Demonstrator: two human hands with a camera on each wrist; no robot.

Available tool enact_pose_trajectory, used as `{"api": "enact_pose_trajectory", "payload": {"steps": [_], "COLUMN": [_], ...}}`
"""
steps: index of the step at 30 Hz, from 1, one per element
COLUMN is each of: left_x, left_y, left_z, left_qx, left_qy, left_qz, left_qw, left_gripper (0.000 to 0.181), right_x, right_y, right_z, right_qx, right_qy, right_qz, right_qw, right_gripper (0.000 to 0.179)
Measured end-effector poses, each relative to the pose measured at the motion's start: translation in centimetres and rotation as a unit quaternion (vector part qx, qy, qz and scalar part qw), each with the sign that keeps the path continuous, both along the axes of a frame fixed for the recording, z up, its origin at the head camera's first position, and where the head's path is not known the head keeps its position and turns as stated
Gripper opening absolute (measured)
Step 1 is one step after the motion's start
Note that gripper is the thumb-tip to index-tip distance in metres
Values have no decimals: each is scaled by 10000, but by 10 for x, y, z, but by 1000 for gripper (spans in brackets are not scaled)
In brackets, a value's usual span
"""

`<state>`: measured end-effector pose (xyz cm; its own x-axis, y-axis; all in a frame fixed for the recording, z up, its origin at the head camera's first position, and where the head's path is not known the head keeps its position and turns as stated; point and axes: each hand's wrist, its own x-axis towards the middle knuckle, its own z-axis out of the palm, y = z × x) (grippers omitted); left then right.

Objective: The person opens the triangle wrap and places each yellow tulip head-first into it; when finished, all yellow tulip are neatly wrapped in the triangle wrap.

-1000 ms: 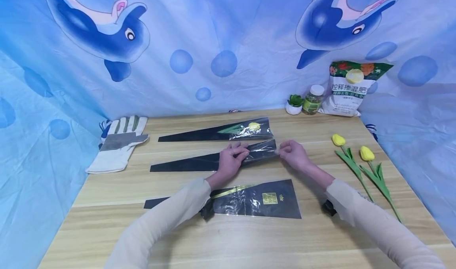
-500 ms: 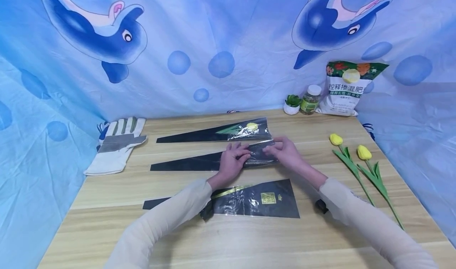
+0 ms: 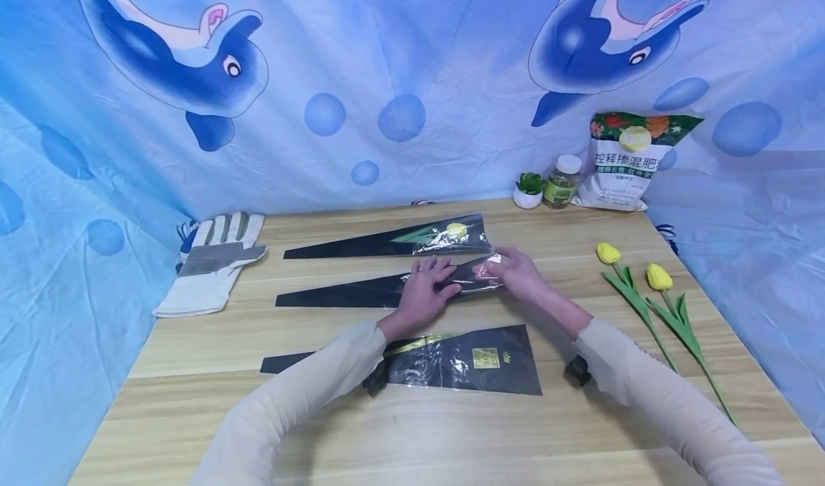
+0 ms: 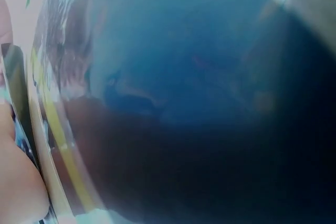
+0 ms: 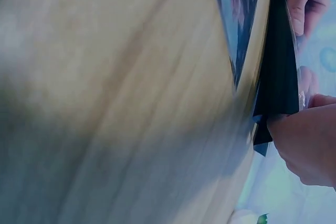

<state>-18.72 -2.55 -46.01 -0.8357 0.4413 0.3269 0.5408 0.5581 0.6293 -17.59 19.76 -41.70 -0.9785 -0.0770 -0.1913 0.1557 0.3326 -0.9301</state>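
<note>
Three tapered black flower sleeves lie on the table in the head view. My left hand (image 3: 422,293) rests on the middle sleeve (image 3: 348,293) with its fingers spread and fairly straight. At that sleeve's wide end, my right hand (image 3: 523,277) pinches the film; in the right wrist view the thumb side of the right hand (image 5: 310,142) is at the mouth of the sleeve (image 5: 281,66). The far sleeve (image 3: 348,245) holds a yellow tulip (image 3: 456,230) under clear film. Nearest me, the third sleeve (image 3: 486,378) carries gold print; it fills the left wrist view, blurred.
Two loose yellow tulips (image 3: 631,293) lie at the right of the wooden table (image 3: 412,443). A succulent pot (image 3: 528,197), a lidded jar (image 3: 561,185) and a fertilizer bag (image 3: 619,164) stand at the back right. Work gloves (image 3: 213,260) lie at the left.
My right hand has moved left from the middle sleeve's wide end edge onto its film. The left hand's fingers have straightened and spread over the sleeve.
</note>
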Motion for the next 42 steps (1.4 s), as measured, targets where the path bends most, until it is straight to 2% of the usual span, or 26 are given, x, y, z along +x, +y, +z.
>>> {"api": "enact_pose_trajectory", "payload": {"steps": [4, 8, 13, 18, 25, 30, 34, 37, 40, 42], "left_x": [0, 0, 1, 2, 1, 1, 1, 1, 2, 2], "left_y": [0, 1, 1, 2, 3, 3, 1, 0, 1, 1], "left_z": [0, 0, -1, -3, -4, -3, -1, 0, 0, 0], "left_qx": [113, 164, 303, 368, 374, 393, 474, 462, 437, 410], "left_qy": [54, 95, 66, 0, -47, -82, -58, -74, -115, -134], "left_qz": [-13, 44, 175, 265, 341, 340, 285, 274, 292, 303], "left_qw": [9999, 9998, 9994, 9990, 9987, 9986, 9985, 9985, 9986, 9986], "left_gripper": [40, 33, 29, 27, 27, 28, 29, 29, 29, 29], "right_x": [-1, -1, 1, 7, 26, 43, 58, 69, 79, 85], "right_y": [2, 6, 15, 36, 90, 132, 169, 192, 208, 215], "right_z": [3, 5, 10, 23, 42, 51, 50, 48, 45, 43], "right_qx": [-156, -47, -246, -75, 123, 559, 1134, 1630, 1825, 1776], "right_qy": [79, 191, 225, 325, 413, 350, 167, 52, 0, -153], "right_qz": [245, 352, 342, 211, 63, -12, -12, 90, 257, 312], "right_qw": [9995, 9992, 9989, 9992, 9991, 9978, 9934, 9866, 9829, 9835], "right_gripper": [68, 70, 73, 71, 58, 55, 51, 47, 42, 40]}}
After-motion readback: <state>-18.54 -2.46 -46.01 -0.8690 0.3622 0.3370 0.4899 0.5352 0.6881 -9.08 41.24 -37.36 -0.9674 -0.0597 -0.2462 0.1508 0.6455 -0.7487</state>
